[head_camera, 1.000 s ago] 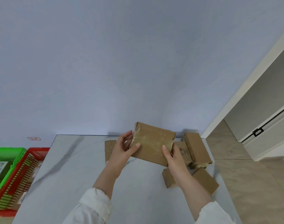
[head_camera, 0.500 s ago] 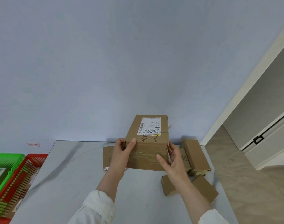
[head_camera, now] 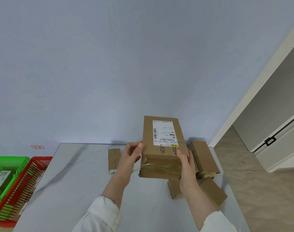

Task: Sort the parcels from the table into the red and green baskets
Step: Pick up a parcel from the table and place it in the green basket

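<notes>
1. A person holds a brown cardboard box (head_camera: 161, 154) up over the far middle part of the table (head_camera: 76, 181).
2. The top of the box has a white shipping label (head_camera: 164, 133) with bar codes on it. Some black handwriting sits just below the label, on the side nearer the person. Shiny clear tape runs across the near face of the box.
3. The left hand (head_camera: 131, 156) grips the left side of the box. Its thumb presses on the box's edge. Its fingers curl round behind the box, where I cannot see them well.
4. The right hand (head_camera: 187, 166) grips the near right corner. Its thumb lies on top of the box and its fingers wrap round the right side.
5. Both arms wear white sleeves (head_camera: 101, 215).
6. More parcels lie on the table. A narrow flat box (head_camera: 114, 159) lies at the far middle of the table. A long box (head_camera: 204, 158) lies at the table's far right corner. A small box (head_camera: 174, 188) lies on the table's right side, partly hidden under the right arm. A tilted box (head_camera: 213, 191) lies close to the table's right edge.
7. A red basket (head_camera: 22, 190) sits low down, just beside the table's left edge. A green basket (head_camera: 10, 159) sits touching it, on the side away from the table. A labelled parcel (head_camera: 2, 178) lies in the green basket.
8. A pale blue wall (head_camera: 109, 64) stands behind the table.
</notes>
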A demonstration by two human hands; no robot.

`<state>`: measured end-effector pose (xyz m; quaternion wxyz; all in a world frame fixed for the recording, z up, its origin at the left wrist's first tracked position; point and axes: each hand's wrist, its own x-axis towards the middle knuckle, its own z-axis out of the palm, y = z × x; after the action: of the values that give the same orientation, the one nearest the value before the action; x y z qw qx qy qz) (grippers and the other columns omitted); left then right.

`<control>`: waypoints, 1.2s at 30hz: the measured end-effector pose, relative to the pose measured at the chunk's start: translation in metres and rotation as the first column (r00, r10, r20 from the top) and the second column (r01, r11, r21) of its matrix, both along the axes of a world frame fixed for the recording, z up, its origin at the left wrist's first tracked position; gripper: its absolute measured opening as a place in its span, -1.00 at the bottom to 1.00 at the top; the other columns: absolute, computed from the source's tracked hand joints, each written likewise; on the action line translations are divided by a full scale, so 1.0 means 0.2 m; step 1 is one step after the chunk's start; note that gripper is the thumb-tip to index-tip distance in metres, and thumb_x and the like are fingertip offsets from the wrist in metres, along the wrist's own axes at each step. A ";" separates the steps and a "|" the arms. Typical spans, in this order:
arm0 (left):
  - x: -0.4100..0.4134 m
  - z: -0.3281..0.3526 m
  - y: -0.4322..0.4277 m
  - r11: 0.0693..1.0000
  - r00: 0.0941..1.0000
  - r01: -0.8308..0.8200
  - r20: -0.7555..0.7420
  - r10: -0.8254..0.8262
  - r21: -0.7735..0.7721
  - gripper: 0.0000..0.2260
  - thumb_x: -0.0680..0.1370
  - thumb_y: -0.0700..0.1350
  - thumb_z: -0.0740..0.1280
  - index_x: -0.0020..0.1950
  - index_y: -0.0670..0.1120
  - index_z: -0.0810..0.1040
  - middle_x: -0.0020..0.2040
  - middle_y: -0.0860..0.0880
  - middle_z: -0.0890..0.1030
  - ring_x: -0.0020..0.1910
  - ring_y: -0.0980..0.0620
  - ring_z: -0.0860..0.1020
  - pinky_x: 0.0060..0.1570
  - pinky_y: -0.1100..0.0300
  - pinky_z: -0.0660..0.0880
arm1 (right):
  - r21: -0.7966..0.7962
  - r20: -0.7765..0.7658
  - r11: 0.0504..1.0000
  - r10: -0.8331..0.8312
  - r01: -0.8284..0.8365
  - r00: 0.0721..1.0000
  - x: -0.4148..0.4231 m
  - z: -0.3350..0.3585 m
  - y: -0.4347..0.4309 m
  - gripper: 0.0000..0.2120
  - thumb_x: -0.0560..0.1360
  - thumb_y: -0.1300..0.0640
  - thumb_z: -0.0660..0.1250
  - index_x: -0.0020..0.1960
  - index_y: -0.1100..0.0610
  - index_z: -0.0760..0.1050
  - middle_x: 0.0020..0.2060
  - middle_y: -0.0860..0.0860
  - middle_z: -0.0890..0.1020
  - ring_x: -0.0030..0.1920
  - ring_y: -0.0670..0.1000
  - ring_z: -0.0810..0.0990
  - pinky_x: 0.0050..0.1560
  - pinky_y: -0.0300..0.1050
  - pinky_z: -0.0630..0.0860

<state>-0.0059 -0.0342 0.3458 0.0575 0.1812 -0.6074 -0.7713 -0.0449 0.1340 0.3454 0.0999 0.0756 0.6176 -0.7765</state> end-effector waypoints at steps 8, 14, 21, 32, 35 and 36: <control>-0.04 0.02 -0.10 0.964 0.964 0.099 0.218 -0.154 0.246 -0.29 0.33 0.41 0.21 0.36 0.04 0.35 0.46 -0.26 0.24 0.22 -0.13 0.52 -0.02 0.04 0.61 | -0.019 -0.014 0.982 0.185 -0.185 0.983 -0.01 -0.03 0.10 -0.20 0.11 -0.14 0.41 0.27 0.21 0.45 -0.08 0.03 0.71 -0.03 -0.01 0.67 -0.04 -0.09 0.53; -0.08 0.02 -0.14 0.953 0.969 0.033 0.224 -0.104 0.300 -0.11 0.17 0.34 0.37 0.39 -0.09 0.35 -0.04 -0.29 0.51 -0.45 0.10 0.47 -0.48 0.26 0.46 | 0.018 -0.003 0.976 0.218 -0.218 0.976 -0.01 -0.02 0.11 -0.21 0.15 -0.18 0.48 0.28 0.17 0.44 -0.04 -0.01 0.69 0.09 0.01 0.62 -0.02 -0.18 0.50; -0.08 -0.05 -0.03 0.886 0.957 -0.286 0.162 0.242 0.365 -0.13 0.18 0.25 0.42 0.44 0.17 0.18 0.45 -0.22 0.29 0.40 -0.35 0.27 -0.18 0.10 0.56 | -0.009 0.060 0.974 0.227 -0.227 0.972 0.12 -0.02 -0.03 -0.18 0.34 -0.27 0.24 0.49 -0.24 -0.09 0.39 -0.25 0.24 0.41 -0.12 0.23 0.44 0.18 0.18; 0.04 -0.03 -0.26 0.984 0.977 -0.063 0.209 0.027 0.167 -0.62 0.49 0.35 0.16 -0.14 0.10 0.58 -0.26 0.02 0.65 -0.19 0.01 0.59 0.04 0.00 0.39 | -0.040 0.094 0.957 0.291 -0.289 0.952 -0.01 -0.04 0.16 -0.30 0.27 0.06 0.41 0.39 -0.11 0.32 0.17 -0.04 0.61 0.16 -0.01 0.57 -0.02 -0.07 0.53; 0.06 -0.04 -0.30 0.956 0.921 0.266 0.259 -0.290 0.122 -0.41 0.35 0.42 0.26 0.11 0.00 0.62 0.09 -0.09 0.62 0.08 -0.12 0.57 0.20 0.02 0.39 | 0.049 0.107 0.909 0.408 -0.414 0.907 -0.05 -0.01 0.22 -0.15 0.11 -0.07 0.42 0.40 -0.06 0.33 0.14 -0.03 0.63 0.09 -0.02 0.60 -0.12 -0.15 0.51; 0.07 -0.04 -0.28 0.949 0.909 0.285 0.276 -0.312 0.136 -0.39 0.35 0.36 0.30 0.21 -0.04 0.57 0.13 -0.09 0.64 0.13 -0.11 0.59 0.24 0.03 0.43 | 0.068 0.107 0.894 0.435 -0.443 0.894 -0.06 -0.01 0.22 -0.15 0.09 -0.08 0.41 0.39 -0.06 0.34 0.13 -0.04 0.64 0.08 -0.02 0.60 -0.13 -0.16 0.50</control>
<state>0.0076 -0.0903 0.3369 -0.1607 0.2013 -0.5933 -0.7627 -0.0561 0.1785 0.3442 0.2966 -0.0268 0.6482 -0.7008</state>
